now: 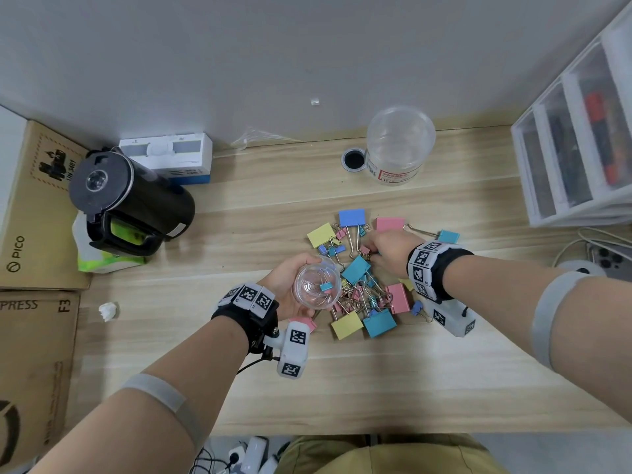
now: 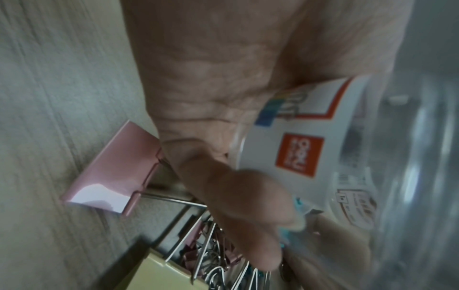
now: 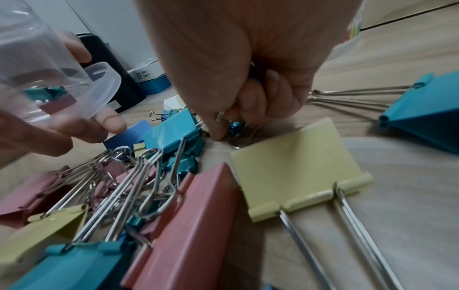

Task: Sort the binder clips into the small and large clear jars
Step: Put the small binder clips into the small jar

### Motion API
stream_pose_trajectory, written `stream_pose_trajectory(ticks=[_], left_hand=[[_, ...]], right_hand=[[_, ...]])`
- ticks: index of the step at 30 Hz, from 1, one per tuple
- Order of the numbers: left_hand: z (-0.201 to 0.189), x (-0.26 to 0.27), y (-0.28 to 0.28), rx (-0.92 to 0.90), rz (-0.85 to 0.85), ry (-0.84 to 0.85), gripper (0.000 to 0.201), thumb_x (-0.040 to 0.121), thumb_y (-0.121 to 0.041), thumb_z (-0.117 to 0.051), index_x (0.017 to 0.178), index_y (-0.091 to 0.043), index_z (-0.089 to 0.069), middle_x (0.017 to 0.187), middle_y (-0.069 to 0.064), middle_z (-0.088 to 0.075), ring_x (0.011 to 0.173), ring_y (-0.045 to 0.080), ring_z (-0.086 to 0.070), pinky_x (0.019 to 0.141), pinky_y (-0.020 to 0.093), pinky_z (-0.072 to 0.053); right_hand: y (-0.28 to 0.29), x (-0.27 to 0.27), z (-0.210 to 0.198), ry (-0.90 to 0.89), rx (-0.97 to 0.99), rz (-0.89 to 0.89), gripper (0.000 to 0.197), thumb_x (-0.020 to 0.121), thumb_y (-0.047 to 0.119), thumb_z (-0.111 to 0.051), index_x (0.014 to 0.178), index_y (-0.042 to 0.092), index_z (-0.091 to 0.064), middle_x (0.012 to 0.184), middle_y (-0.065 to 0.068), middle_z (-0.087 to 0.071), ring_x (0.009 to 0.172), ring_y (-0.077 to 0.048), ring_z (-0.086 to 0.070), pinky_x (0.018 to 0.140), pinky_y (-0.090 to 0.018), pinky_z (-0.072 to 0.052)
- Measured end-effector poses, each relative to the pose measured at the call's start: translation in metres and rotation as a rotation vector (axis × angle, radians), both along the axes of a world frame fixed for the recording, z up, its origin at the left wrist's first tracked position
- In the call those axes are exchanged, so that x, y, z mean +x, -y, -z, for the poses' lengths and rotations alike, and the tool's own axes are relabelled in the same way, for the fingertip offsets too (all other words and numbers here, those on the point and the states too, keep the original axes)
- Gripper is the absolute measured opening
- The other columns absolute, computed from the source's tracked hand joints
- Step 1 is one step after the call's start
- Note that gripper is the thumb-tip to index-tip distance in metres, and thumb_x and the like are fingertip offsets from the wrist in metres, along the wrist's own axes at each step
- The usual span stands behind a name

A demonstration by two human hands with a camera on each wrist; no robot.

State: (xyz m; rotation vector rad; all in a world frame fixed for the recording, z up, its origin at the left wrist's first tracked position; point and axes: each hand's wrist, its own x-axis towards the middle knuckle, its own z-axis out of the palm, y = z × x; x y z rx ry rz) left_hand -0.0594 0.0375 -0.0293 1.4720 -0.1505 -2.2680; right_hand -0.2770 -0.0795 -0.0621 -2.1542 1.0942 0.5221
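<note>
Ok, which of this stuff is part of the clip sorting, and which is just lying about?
Part of the job:
small jar in left hand
large jar
clip pile
right hand, picking at it

Lying about:
kettle
cardboard boxes
drawer unit
crumpled paper

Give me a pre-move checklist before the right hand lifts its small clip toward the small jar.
1. Small jar held by left hand: ok.
2. Jar mouth open, tilted toward the pile: ok.
3. Right hand has its grip on a small blue clip: ok.
4. Clip free of neighbouring wire handles: cannot tell.
5. Only small clips in the jar; one teal clip seen: ok.
6. Large jar upright, standing apart from the pile: ok.
</note>
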Motion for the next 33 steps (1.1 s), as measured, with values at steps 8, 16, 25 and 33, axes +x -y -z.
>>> stream_pose_trajectory(ticks=[8,16,25,33], left_hand=[[0.002,0.003,0.001,-0.040,0.008,-0.052,0.041,0.088,-0.041,-0.058,0.116,-0.012,-0.069,0.104,0.019,-0.066,0.068,0.030,-0.069,0.040,0.026,-0.050],[0.001,-0.003,0.001,-0.019,0.024,-0.011,0.052,0.081,-0.045,-0.062,0.122,-0.013,-0.064,0.101,0.013,-0.067,0.072,0.029,-0.070,0.044,0.025,-0.045],[-0.002,0.000,-0.003,-0.044,-0.004,-0.044,0.043,0.078,-0.045,-0.066,0.109,-0.017,-0.076,0.106,0.015,-0.070,0.078,0.031,-0.069,0.046,0.027,-0.048],[-0.004,-0.003,-0.005,-0.059,0.017,-0.046,0.051,0.077,-0.045,-0.064,0.115,-0.012,-0.069,0.103,0.016,-0.068,0.071,0.029,-0.069,0.042,0.025,-0.048]], right_hand=[[0.002,-0.004,-0.014,0.068,0.052,0.049,0.033,0.100,0.019,-0.045,0.132,0.018,-0.056,0.106,-0.005,-0.063,0.098,-0.027,-0.062,0.083,-0.028,-0.046],[0.011,-0.008,-0.015,0.258,0.121,0.536,0.044,0.105,0.029,-0.034,0.105,-0.004,-0.063,0.089,-0.017,-0.070,0.075,-0.031,-0.063,0.068,-0.036,-0.049],[0.016,-0.002,-0.025,0.742,1.248,1.279,0.030,0.103,0.019,-0.041,0.073,0.013,-0.045,0.049,0.005,-0.036,0.036,-0.007,-0.036,0.034,-0.015,-0.026],[0.019,-0.005,-0.014,0.668,1.131,1.297,0.019,0.101,0.010,-0.047,0.087,0.003,-0.059,0.075,-0.005,-0.053,0.050,-0.007,-0.044,0.034,-0.013,-0.031]])
